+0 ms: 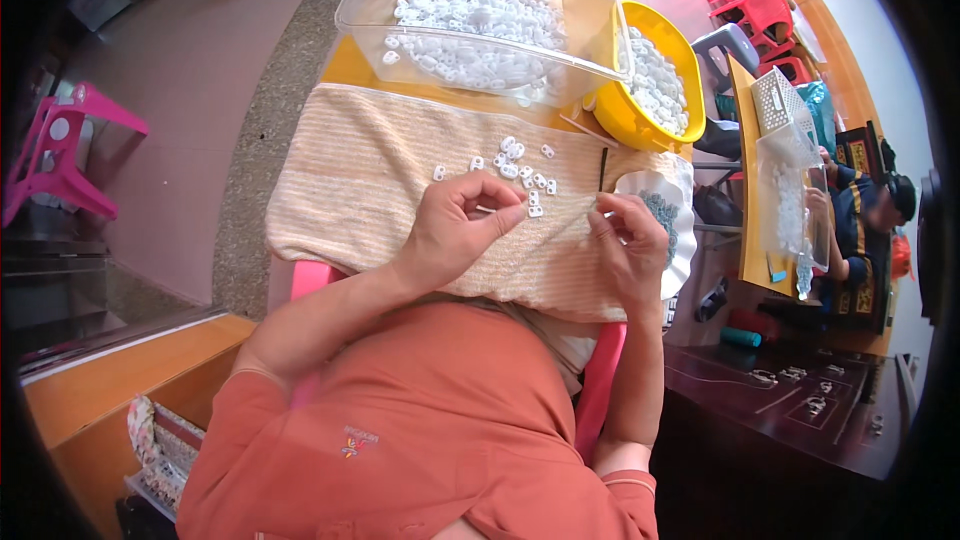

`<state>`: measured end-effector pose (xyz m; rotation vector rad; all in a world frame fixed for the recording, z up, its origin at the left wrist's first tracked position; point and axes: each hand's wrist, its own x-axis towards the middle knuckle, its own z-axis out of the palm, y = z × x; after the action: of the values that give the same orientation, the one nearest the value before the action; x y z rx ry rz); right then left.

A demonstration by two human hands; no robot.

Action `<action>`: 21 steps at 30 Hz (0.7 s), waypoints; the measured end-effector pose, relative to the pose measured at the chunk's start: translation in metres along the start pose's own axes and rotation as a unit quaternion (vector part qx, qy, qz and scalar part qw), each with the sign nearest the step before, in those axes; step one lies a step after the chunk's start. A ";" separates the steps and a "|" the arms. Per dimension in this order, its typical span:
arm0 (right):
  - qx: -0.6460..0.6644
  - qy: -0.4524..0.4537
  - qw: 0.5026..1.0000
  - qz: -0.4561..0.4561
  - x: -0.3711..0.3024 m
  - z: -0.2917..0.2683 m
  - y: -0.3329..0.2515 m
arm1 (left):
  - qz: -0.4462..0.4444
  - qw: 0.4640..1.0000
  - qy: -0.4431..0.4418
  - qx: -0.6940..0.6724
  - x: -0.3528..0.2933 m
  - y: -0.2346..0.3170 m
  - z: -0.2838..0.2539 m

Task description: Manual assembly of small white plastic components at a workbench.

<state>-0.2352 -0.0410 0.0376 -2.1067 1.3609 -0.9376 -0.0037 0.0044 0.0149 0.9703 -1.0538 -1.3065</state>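
Note:
My left hand (465,225) is closed in a pinch over the striped towel (370,160). Its fingertips are beside small white two-holed plastic pieces (535,211); whether one is between them I cannot make out. More of these white pieces (510,153) lie loosely scattered just beyond. My right hand (632,240) pinches the lower end of a thin dark stick (603,170), which points away from me. Right beside that hand is a white wavy-rimmed dish (682,258) with small grey-blue parts (660,220), partly hidden by the fingers.
A clear plastic bin (480,45) of white pieces stands at the table's far side. Next to it is a yellow basin (627,20) of similar pieces. To the right, another person (855,205) sits at a yellow table (752,240). A pink stool (75,150) stands at left.

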 end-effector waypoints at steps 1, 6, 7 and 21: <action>0.027 -0.009 1.000 0.002 -0.002 0.004 -0.001 | 0.012 1.000 0.023 -0.006 0.001 0.001 -0.001; 0.059 -0.019 0.998 0.001 -0.006 0.009 -0.005 | 0.003 0.998 0.060 -0.034 0.011 0.003 -0.013; 0.061 -0.019 0.998 0.001 -0.006 0.010 -0.006 | 0.012 0.997 0.072 -0.030 0.014 0.006 -0.016; 0.031 -0.045 0.997 -0.048 -0.007 0.030 -0.022 | 0.054 0.991 0.113 0.043 0.029 -0.008 -0.036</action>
<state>-0.2013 -0.0254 0.0314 -2.1567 1.1792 -0.8988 0.0282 -0.0255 -0.0007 1.0838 -0.9797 -1.0428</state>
